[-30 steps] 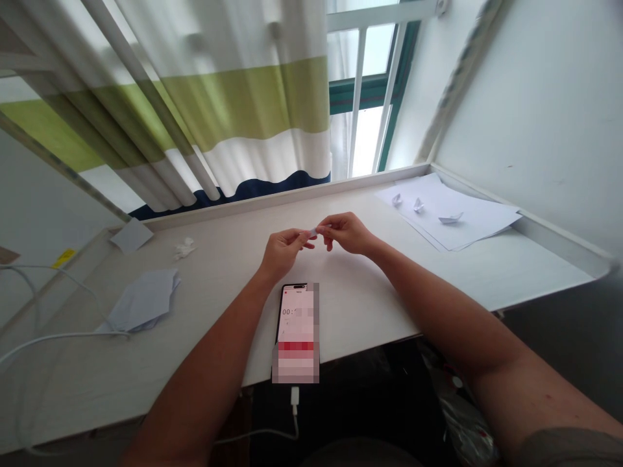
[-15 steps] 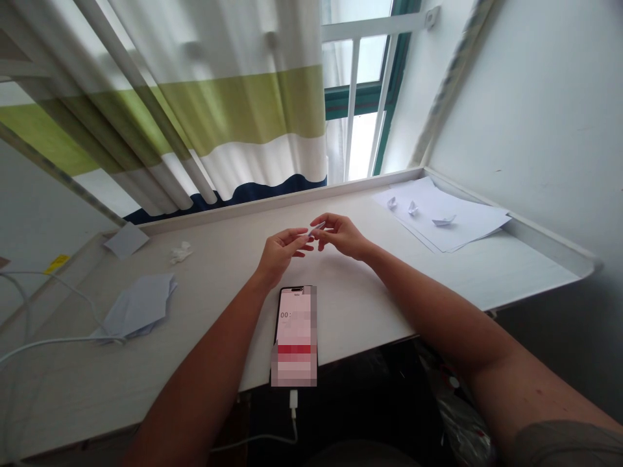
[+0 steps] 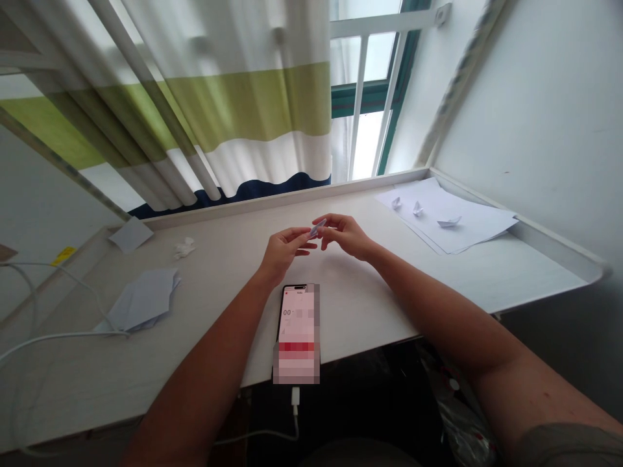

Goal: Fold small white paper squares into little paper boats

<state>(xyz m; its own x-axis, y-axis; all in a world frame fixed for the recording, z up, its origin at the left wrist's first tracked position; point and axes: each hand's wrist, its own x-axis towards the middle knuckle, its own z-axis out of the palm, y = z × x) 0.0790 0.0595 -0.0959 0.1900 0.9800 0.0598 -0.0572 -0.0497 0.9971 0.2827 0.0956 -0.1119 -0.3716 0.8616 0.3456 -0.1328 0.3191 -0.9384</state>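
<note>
Between fingertips (image 3: 300,240), partly hidden folded paper (image 3: 318,227)

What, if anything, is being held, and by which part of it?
A small folded paper: the left hand pinches its left end. The right hand is close about its other end; whether it grips cannot be told.

Across from me a long curtain (image 3: 253,104) hung in folds, whitish with a broad green band and a dark blue hem, and daylight glowed through its cloth. To its right a window (image 3: 367,148) shone brightly, its teal frame (image 3: 372,98) standing behind white bars (image 3: 357,117). A pale wall (image 3: 545,117) rose on the right, bluish grey in the soft light. Below stretched a whitish desk (image 3: 224,256) with a raised ledge (image 3: 257,202), and underneath I saw deep shadow.
</note>
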